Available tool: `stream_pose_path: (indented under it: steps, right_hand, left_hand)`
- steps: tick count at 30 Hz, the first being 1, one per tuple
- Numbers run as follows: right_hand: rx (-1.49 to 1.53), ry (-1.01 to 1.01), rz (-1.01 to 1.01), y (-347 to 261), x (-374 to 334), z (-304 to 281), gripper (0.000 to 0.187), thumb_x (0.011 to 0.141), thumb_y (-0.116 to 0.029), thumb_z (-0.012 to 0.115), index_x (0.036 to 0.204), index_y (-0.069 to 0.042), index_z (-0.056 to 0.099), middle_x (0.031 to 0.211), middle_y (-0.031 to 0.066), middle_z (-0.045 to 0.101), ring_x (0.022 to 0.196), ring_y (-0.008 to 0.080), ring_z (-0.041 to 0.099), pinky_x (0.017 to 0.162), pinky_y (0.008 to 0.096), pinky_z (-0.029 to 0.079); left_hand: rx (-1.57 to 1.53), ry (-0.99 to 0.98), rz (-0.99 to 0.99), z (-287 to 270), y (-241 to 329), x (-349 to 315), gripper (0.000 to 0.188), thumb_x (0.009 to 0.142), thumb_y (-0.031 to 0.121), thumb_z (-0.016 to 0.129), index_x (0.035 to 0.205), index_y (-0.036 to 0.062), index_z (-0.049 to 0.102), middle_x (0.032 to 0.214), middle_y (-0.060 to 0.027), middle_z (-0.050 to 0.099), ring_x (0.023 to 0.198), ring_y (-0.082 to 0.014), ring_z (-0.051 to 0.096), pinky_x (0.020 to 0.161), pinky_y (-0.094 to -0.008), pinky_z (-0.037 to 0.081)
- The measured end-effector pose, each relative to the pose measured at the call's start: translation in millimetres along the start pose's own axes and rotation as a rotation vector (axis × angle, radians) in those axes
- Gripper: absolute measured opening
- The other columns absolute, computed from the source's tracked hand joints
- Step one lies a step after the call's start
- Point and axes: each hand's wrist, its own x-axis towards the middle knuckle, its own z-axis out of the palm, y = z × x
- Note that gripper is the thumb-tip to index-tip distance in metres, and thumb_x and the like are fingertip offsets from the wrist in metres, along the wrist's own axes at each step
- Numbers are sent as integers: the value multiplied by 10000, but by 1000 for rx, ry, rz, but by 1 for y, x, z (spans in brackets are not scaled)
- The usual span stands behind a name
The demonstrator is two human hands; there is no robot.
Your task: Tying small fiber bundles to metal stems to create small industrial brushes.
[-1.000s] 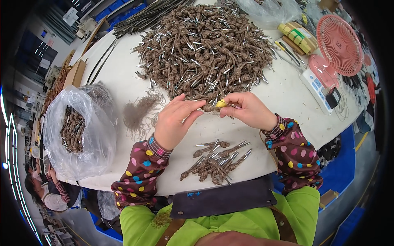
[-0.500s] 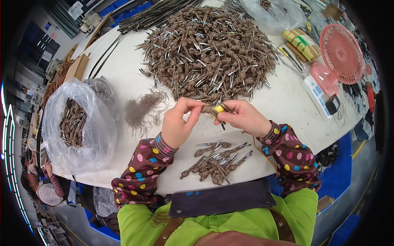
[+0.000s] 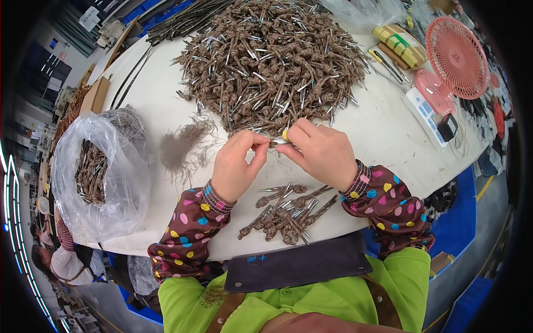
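Just in front of the big pile, both hands meet over a brown knotted cord (image 3: 272, 145), most of it hidden by fingers. My left hand (image 3: 237, 162) pinches it between thumb and fingertips. My right hand (image 3: 326, 151) is closed round a small yellow tool (image 3: 285, 135); a pale, shiny strip shows beside it, but its exact kind is unclear. Below the hands lies a small heap of knotted cords (image 3: 286, 217) with silver metal tips. Beyond them rises a large pile of similar knotted cords (image 3: 272, 66). A tangle of loose brown thread (image 3: 186, 145) lies left of my left hand.
A clear plastic bag (image 3: 130, 194) holding more cords stands at left on the white table (image 3: 383, 133). To the right are a pink fan (image 3: 456, 57), a white power strip (image 3: 425, 119), a yellow-wrapped bundle (image 3: 401, 47) and a yellow-and-black cutter (image 3: 383, 60). Another person (image 3: 69, 261) is at far left.
My right hand has turned over and moved slightly left, its back now upward, covering much of the yellow tool. My left hand keeps its pinch. The whole view has shifted slightly.
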Motion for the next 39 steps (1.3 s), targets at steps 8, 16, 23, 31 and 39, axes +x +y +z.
stream_pose_path:
  steps: [8,16,23,31,39]
  right_hand:
    - [-139,17,-89,-5,-1,-4,210,803,-274,641,774,-117,504,721,13,448,555,156,528,483,292,427]
    - [313,15,206,7,-1,-3,292,773,-312,708,887,-85,564,802,0,565,660,187,604,543,282,477]
    - [678,-73,290,7,-4,16,427,728,-167,777,1090,-55,579,745,0,590,501,58,427,468,217,382]
    - [674,-63,454,10,1,5,243,765,-106,736,978,-37,642,740,15,597,576,81,463,531,225,382]
    - [836,-50,551,10,0,8,270,762,-107,740,1009,-42,648,853,41,677,694,72,579,626,222,471]
  left_hand:
    - [-27,-5,-14,4,2,-2,101,773,-19,639,850,9,580,742,-94,569,675,-224,580,616,-298,465]
    - [-324,-15,-266,3,-6,-7,63,866,38,607,884,-3,562,786,-46,601,713,-116,589,679,-249,486]
    - [-701,-31,-468,1,-10,-6,97,940,95,531,986,10,521,871,-24,580,812,-100,576,770,-228,455]
    - [-251,13,-355,-21,-16,0,93,915,44,547,990,-8,530,953,-82,620,895,-139,586,835,-288,464]
    - [-120,-126,-152,-21,-8,1,357,859,24,600,1194,-4,479,1132,-99,564,1031,-192,556,925,-331,435]
